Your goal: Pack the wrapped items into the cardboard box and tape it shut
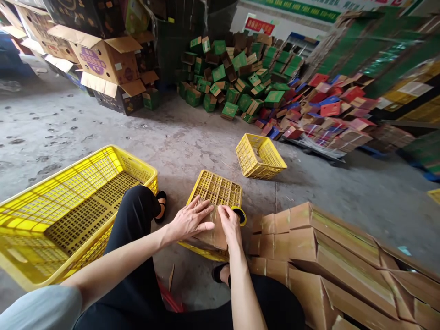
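A brown cardboard box lies on an upturned yellow plastic crate between my knees. My left hand rests on its top with the fingers stretched out flat. At the box's right edge is my right hand, with thumb and fingertips pinched together. What they grip, if anything, is too small to make out. Just beyond the right hand sits a roll of tape, partly hidden by the fingers.
On my left stands a large yellow crate; a smaller crate is ahead. Stacked flat cartons lie at my right. Farther off are heaped green boxes, red and blue boxes, and open cartons.
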Available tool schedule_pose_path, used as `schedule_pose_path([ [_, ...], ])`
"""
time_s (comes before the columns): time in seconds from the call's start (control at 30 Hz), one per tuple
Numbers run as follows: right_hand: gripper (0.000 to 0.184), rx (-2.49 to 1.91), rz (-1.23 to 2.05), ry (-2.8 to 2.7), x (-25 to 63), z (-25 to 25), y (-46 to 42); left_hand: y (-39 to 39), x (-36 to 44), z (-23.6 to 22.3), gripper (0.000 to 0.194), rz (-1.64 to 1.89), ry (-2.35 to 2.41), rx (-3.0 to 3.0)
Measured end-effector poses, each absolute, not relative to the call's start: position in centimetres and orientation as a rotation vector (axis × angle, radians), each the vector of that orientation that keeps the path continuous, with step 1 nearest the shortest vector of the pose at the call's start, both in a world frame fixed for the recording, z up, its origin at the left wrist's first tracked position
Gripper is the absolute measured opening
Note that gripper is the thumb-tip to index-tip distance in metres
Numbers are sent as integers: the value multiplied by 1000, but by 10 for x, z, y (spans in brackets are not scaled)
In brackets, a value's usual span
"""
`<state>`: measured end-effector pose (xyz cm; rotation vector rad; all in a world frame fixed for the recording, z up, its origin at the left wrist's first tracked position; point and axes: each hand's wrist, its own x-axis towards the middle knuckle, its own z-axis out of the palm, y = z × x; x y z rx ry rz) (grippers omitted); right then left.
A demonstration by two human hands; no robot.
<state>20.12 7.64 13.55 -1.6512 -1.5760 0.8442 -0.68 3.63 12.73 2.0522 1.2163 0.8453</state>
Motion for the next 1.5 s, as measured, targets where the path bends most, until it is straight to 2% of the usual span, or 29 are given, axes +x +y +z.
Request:
schedule_pose_path([
  [0.37,62,-1519,824,-1651,205,112,79,55,-12,137,70,763,1232,2072],
  [0.53,61,-1574,819,-1745,215,110,54,60,-17,140,65,690,1238,2098],
  [0.77,85,-1542,969,-1758,230,114,-2,29,-8,139,82,772,1187,2112],
  [0.87,91,-1474,1079,-1714,229,123,-7,3,-5,135,87,697,1082,2214],
  [1.03,103,-1549,1162,-1677,228,137,4,-24,-18,123,80,671,1096,2307],
  [1.2,90,-1642,898,-1944,218,144,42,-46,-28,113,75,731,1317,2068],
  [1.33,49,-1654,796,-1909,201,140,69,-67,-18,114,76,740,1345,1605],
  [1.37,44,-1638,769,-1871,198,138,71,-71,-15,115,76,760,1314,1491],
  [1.5,42,-1492,719,-1805,192,140,56,-82,1,121,87,920,1166,1048],
])
